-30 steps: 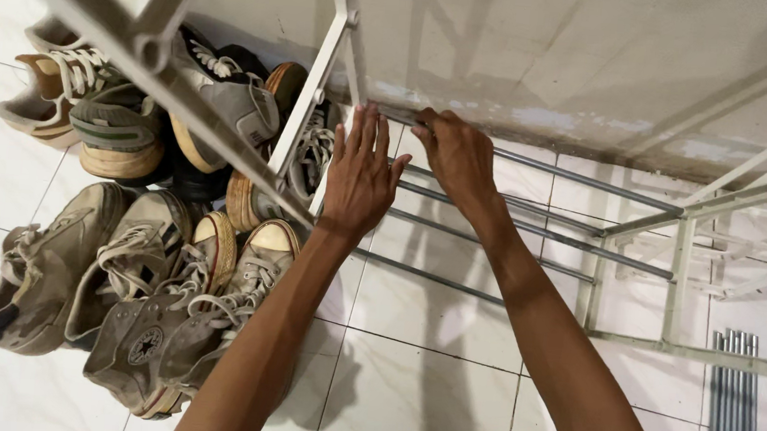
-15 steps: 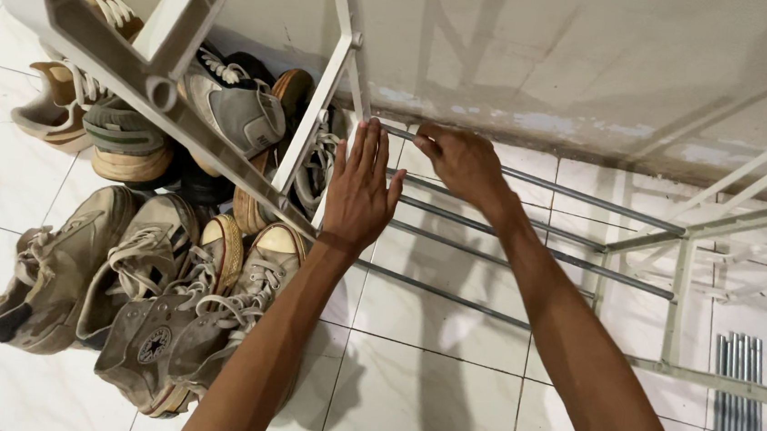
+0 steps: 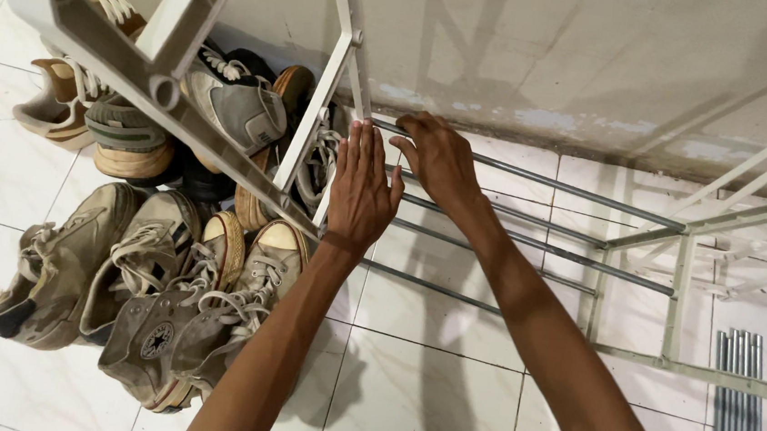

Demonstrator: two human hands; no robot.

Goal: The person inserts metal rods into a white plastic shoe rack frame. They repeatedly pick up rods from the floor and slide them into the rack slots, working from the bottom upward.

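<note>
A white metal rack frame (image 3: 318,119) stands on the tiled floor against a wall. Thin grey metal rods (image 3: 536,246) run across it to the right side frame (image 3: 676,302). My left hand (image 3: 363,187) lies flat with fingers straight, pressed against the left upright where the rods meet it. My right hand (image 3: 438,156) is just right of it, fingers curled over the left end of the rearmost rod (image 3: 586,190). The joint itself is hidden behind my hands.
A pile of worn sneakers (image 3: 150,288) lies on the floor to the left, some of them under the frame. A bundle of loose grey rods (image 3: 738,398) lies at the lower right. The stained wall (image 3: 551,55) runs along the back.
Both hands remain at the left end of the rods. My left hand has slid slightly down along the upright, and the view has shifted a little.
</note>
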